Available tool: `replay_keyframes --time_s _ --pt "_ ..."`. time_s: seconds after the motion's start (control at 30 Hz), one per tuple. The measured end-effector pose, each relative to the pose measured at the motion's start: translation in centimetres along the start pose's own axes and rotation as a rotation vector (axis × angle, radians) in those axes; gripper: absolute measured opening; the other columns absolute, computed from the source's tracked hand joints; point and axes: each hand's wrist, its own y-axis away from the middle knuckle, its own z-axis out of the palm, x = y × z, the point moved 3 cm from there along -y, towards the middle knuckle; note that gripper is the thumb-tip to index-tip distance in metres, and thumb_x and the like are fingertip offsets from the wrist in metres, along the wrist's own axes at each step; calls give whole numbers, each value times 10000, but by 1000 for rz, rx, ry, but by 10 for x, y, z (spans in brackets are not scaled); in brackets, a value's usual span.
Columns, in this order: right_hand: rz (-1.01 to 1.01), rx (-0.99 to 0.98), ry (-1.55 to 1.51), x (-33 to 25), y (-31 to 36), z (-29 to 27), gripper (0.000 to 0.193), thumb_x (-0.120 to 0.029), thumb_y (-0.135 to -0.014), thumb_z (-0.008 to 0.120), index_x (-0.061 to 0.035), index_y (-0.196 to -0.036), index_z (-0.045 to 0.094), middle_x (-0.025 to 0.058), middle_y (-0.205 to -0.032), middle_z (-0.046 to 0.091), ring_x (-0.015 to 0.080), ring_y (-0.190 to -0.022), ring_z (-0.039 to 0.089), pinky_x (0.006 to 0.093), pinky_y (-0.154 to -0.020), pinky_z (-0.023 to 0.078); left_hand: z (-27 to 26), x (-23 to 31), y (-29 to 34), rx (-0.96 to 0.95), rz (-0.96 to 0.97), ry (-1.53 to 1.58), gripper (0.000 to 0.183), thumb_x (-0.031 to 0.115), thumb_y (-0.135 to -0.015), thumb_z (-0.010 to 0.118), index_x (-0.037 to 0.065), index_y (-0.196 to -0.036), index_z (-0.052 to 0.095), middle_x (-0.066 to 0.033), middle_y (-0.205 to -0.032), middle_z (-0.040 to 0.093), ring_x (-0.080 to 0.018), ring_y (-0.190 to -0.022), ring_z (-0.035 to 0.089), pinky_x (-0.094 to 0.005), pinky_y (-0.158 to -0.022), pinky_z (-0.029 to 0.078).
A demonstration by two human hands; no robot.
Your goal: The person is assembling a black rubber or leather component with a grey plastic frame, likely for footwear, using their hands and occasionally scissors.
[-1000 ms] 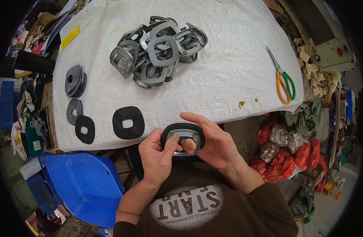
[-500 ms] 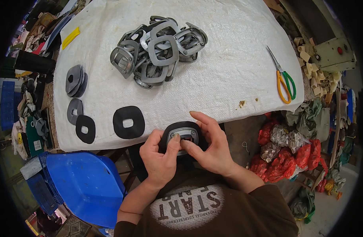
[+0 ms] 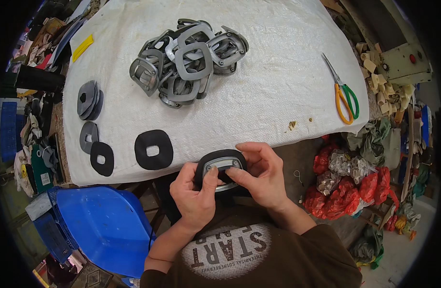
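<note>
Head view: Both bare arms slant in from the low edge and meet near the middle, by the near edge of the white-covered bench (image 3: 263, 96).
Left hand (image 3: 194, 199): It is turned inward, with its thumb up and on top of the gray metal frame (image 3: 225, 187). The other fingers bend round the left side, and some are hidden. The grip pinches the frame and its pad.
Right hand (image 3: 264, 180): The thumb reaches left over the frame. The pointing finger goes up past the far right edge. This grip pinches the right side.
Frame spot: It is between the two hands, in front of the person's chest, with the black ring pad (image 3: 219, 154) around it.
On the bench: There is a pile of gray frames (image 3: 194, 76), with a big black square pad (image 3: 164, 151) lying nearer. Scissors (image 3: 336, 80) lie at the right.
Low left: A blue tub (image 3: 105, 225).
</note>
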Motion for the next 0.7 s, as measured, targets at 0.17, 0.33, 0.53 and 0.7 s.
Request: replay_keyframes --time_s 0.17,0.33,0.53,0.7 --pt "80 195 -316 10 -29 -52 174 -32 -871 442 -9 -1044 435 57 -597 498 114 -450 468 239 -461 445 -15 2 -8 101 -5 92 121 26 -838 533 -4 -742 466 -39 -625 521 -64 -534 496 -203 -509 437" --pt "-295 -13 22 -10 -11 -20 543 2 -729 663 -34 -1214 420 88 -1026 496 174 -925 522 275 -709 479 -5 -1 -8 60 -38 116 134 31 -843 531 21 -734 453 -27 -606 507 -64 -529 471 -204 -516 406" --pt "-277 -247 380 -17 -16 4 574 -18 -657 694 -41 -1182 464 129 -948 514 254 -840 541 308 -702 466 -3 -1 -5 -23 40 -25 146 70 -842 575 3 -746 487 -14 -639 530 -38 -594 468 -187 -546 386" --pt "-212 -143 442 -13 -13 -3 482 4 -672 671 -23 -1123 501 143 -870 561 286 -764 585 321 -670 476 -3 -9 -4 -110 -70 -2 197 151 -842 621 -11 -789 522 -12 -689 556 -40 -638 478 -187 -566 391"
